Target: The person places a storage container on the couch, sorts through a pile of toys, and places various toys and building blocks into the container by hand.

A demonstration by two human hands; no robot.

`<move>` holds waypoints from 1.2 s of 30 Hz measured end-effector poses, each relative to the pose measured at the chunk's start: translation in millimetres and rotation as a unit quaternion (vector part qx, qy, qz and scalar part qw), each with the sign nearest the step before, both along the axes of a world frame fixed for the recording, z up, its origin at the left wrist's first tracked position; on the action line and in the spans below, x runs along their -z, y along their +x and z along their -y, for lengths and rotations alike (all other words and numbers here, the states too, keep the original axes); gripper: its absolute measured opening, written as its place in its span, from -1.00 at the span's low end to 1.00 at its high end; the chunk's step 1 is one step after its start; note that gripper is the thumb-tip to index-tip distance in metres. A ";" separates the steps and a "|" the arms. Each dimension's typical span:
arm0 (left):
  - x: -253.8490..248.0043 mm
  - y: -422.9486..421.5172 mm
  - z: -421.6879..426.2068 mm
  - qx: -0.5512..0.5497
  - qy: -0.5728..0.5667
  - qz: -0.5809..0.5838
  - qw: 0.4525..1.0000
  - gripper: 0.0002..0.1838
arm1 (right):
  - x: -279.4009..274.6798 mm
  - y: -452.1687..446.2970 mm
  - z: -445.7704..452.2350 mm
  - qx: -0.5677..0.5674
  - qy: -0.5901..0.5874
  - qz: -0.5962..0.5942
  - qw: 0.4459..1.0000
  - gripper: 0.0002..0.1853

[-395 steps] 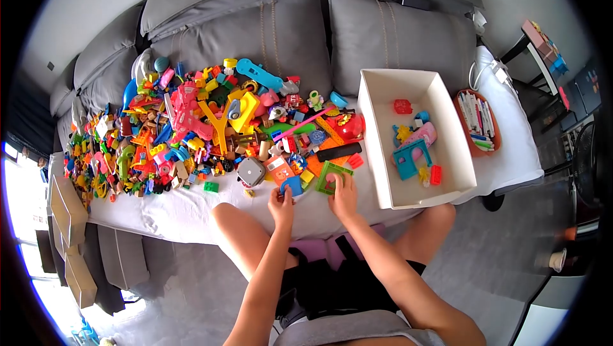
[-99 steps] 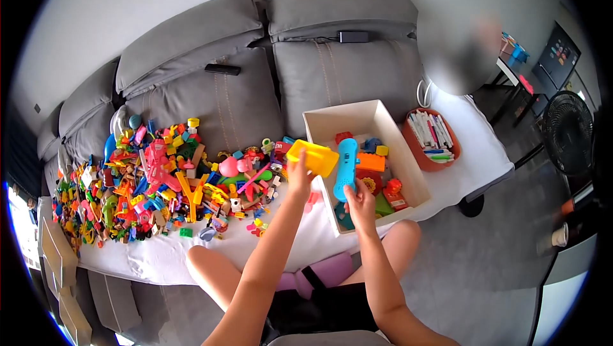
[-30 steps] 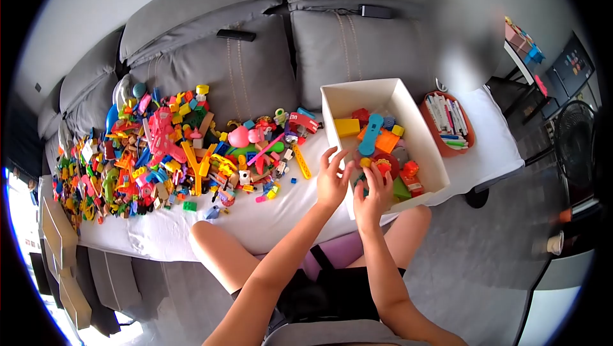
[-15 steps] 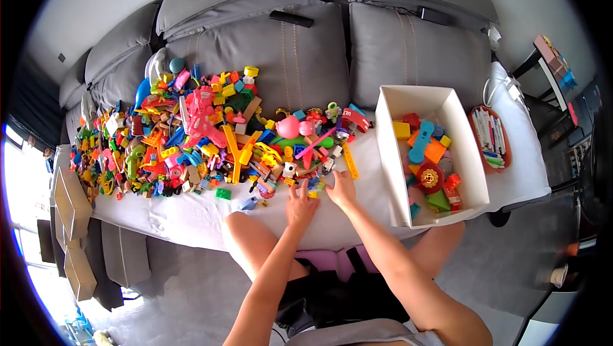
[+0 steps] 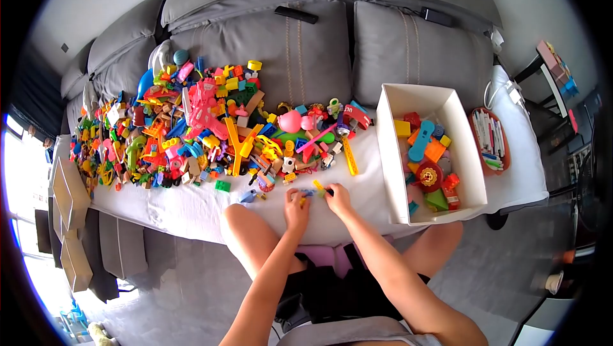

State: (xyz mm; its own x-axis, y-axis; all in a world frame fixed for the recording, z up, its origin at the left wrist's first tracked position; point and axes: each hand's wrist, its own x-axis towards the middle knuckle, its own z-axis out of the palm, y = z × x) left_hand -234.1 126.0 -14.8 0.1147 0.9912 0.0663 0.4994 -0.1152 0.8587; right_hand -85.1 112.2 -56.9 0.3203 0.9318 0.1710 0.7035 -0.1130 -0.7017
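Note:
On the white-covered sofa seat, my left hand (image 5: 296, 210) is closed, its fingers curled at some small blue and yellow toy pieces (image 5: 308, 193). Just to the right, my right hand (image 5: 339, 200) pinches a small toy piece (image 5: 329, 191) that looks dark, with a yellow bit (image 5: 317, 184) beside the fingertips. Exactly what these pieces are is too small to make out. Ahead of both hands lies the edge of a large toy pile (image 5: 211, 135). A white and black toy figure (image 5: 288, 165) and a yellow strip (image 5: 350, 157) are nearest.
To the right stands a white box (image 5: 382, 148) with several toys inside, a blue one (image 5: 421, 142) on top. Beyond it is an orange basket (image 5: 506, 145) of pens. A green block (image 5: 222, 186) and a grey-blue toy (image 5: 247, 196) lie in front of the pile.
Both hands have drawn slightly towards me, away from the pile's edge. Small pieces now show between them, and the right fingers have closed on a dark piece.

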 end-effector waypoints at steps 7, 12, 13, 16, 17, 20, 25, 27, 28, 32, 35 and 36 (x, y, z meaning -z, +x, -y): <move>0.3 38.9 -9.1 -0.172 -0.099 0.354 0.914 -0.85 | -76.0 7.7 32.2 0.147 -0.098 -0.627 0.759 -0.79; -89.1 151.1 -18.0 -0.030 -0.153 0.466 0.871 -0.84 | -165.4 50.2 57.8 0.164 0.133 -0.739 0.640 -0.84; -105.6 174.9 -15.3 0.013 -0.184 0.464 0.867 -0.83 | -176.5 61.7 64.0 0.174 0.171 -0.728 0.640 -0.84; -145.7 224.8 -6.9 0.223 -0.210 0.402 0.863 -0.67 | -191.0 84.4 72.8 0.215 0.320 -0.769 0.511 -0.68; -167.1 225.8 0.1 0.263 -0.227 0.377 0.859 -0.60 | -202.5 85.8 72.4 0.239 0.357 -0.772 0.468 -0.59; -145.3 211.4 -11.0 0.306 0.000 0.233 0.923 -0.53 | -184.3 95.3 72.7 0.177 0.326 -0.802 0.468 -0.38; -72.4 81.2 -43.8 0.161 0.113 0.043 0.980 -0.68 | -156.5 65.0 41.3 0.109 0.210 -0.774 0.588 -0.66; -55.8 13.3 -58.2 0.121 0.124 -0.062 0.983 -0.66 | -155.3 32.7 18.5 0.132 0.051 -0.694 0.706 -0.71; -48.8 -18.8 -64.6 0.079 0.117 -0.145 0.979 -0.59 | -136.3 17.2 5.9 0.100 -0.013 -0.633 0.767 -0.64; -56.9 -100.4 -80.9 -0.064 -0.096 -0.461 0.880 -0.07 | -61.0 -46.2 -29.7 -0.085 -0.128 -0.109 0.982 -0.25; -50.3 -134.9 -102.9 -0.001 -0.268 -0.476 0.837 0.17 | -74.4 -85.4 -34.2 -0.151 -0.228 0.037 0.961 -0.20; -49.3 -132.0 -106.9 0.017 -0.259 -0.490 0.832 0.18 | -72.0 -89.7 -36.0 -0.149 -0.218 0.050 0.963 -0.25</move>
State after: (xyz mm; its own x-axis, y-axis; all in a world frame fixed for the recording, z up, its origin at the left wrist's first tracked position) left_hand -366.1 232.9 34.5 -0.1097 0.8527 -0.5107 0.9931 0.1160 -0.0197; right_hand -174.8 148.2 15.1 0.0301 0.9702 -0.2404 0.8118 -0.1641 -0.5604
